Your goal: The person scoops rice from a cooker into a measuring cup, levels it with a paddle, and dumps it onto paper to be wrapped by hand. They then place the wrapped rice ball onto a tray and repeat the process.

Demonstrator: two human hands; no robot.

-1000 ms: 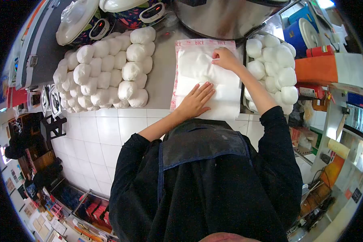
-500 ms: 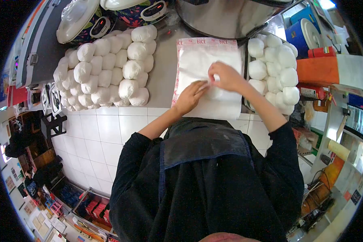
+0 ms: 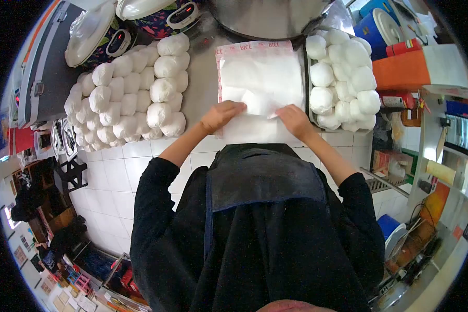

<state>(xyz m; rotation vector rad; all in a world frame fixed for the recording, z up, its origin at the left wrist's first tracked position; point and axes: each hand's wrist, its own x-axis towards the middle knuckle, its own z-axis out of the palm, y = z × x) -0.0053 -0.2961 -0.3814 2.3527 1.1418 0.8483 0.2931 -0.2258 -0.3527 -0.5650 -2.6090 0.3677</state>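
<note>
A stack of white sheets (image 3: pixel 265 67) lies on the counter over a sheet with red "BICE" print (image 3: pixel 255 46). A small white wrapped bundle (image 3: pixel 257 103) rests on the stack, between my two hands. My left hand (image 3: pixel 226 113) pinches the bundle's wrapping at its left side. At the right side my right hand (image 3: pixel 292 118) grips another end of the same wrapping, fingers together. Piled white round bundles stand on the left (image 3: pixel 122 96), and more of them fill a tray on the right (image 3: pixel 343 78).
Two patterned cookers with white lids (image 3: pixel 91 34) stand at the back left. Behind the sheets is a large metal pot (image 3: pixel 268 21). A dark case (image 3: pixel 49 73) borders the left side, and an orange box (image 3: pixel 403 70) is at the right.
My hands have moved apart to either side, the left one leftward, the right one down. The white bundle between them now shows. The whole view has shifted slightly.
</note>
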